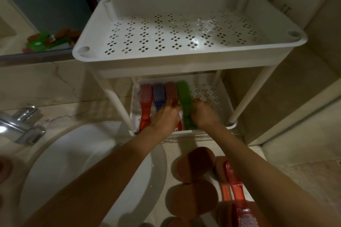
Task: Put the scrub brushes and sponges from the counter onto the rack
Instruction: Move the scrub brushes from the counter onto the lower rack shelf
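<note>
- Fingers of my left hand (166, 116) curl down over the handles of the red brush (172, 96) and the blue brush (158, 96) on the lower shelf (208, 94) of the rack (184, 61); I cannot tell how tightly they close.
- Left of those fingers lies a pink brush (146, 101), parallel to the others.
- Between my two hands sits the green brush (184, 97), bristles away from me.
- Fingers of my right hand (203, 114) are bent against the green brush's right side, touching it; whether they actually grip it, I cannot tell.
- Nearer me than both hands, on the counter (295, 180), rest round brown sponges (193, 195) and, to their right, one more red brush (236, 190).
</note>
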A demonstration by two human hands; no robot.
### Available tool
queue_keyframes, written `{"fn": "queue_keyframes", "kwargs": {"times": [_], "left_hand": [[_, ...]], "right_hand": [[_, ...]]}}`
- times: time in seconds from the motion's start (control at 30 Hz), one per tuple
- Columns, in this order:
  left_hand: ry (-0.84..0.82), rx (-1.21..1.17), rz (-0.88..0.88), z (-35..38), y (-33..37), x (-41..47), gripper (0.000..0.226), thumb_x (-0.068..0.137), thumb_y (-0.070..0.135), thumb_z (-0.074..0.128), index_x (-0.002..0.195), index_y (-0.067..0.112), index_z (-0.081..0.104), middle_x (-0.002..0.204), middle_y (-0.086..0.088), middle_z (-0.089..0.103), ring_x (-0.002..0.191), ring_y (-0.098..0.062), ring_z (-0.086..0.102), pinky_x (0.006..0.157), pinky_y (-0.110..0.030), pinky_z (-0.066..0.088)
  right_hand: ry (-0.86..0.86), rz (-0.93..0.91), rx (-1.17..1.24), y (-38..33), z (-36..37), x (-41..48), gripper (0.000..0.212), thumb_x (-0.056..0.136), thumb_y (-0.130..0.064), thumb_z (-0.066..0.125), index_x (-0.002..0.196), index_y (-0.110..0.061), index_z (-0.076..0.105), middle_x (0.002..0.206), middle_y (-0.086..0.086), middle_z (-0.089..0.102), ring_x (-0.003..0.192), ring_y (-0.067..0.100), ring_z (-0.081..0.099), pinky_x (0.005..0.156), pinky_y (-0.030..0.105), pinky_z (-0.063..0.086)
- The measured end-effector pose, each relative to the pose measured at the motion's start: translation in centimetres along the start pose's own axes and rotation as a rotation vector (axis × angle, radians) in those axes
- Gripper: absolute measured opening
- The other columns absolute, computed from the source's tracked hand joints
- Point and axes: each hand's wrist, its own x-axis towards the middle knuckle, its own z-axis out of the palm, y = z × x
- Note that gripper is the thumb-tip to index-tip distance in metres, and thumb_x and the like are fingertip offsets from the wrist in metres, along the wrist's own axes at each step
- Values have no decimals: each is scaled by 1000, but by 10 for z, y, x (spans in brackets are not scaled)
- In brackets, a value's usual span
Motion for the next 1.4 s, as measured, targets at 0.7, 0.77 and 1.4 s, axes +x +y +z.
{"fn": "queue_keyframes", "kwargs": {"times": [0.7, 0.77, 1.4], "left_hand": [[83, -460, -132, 9, 81, -146, 31, 92, 10, 46, 118, 7, 60, 122, -11, 59, 110, -26, 58, 96, -37, 47], [57, -453, -149, 12, 80, -150, 31, 92, 11, 46, 120, 9, 59, 122, -11, 59, 111, -25, 58, 97, -36, 46], [206, -829, -494, -45, -22, -200, 10, 97, 19, 44, 98, 13, 52, 68, -4, 59, 35, -3, 53, 39, -12, 41]], "right_hand": [[111, 444, -294, 69, 22, -198, 39, 92, -28, 48, 120, -2, 41, 120, 18, 54, 108, 36, 53, 87, 39, 42], [119, 436, -302, 74, 22, -198, 29, 93, -22, 45, 113, -1, 47, 115, 19, 60, 107, 35, 56, 87, 38, 42], [-22, -415, -332, -69, 43, -191, 34, 85, -25, 56, 115, -11, 63, 109, 17, 63, 111, 33, 51, 94, 38, 39]]}}
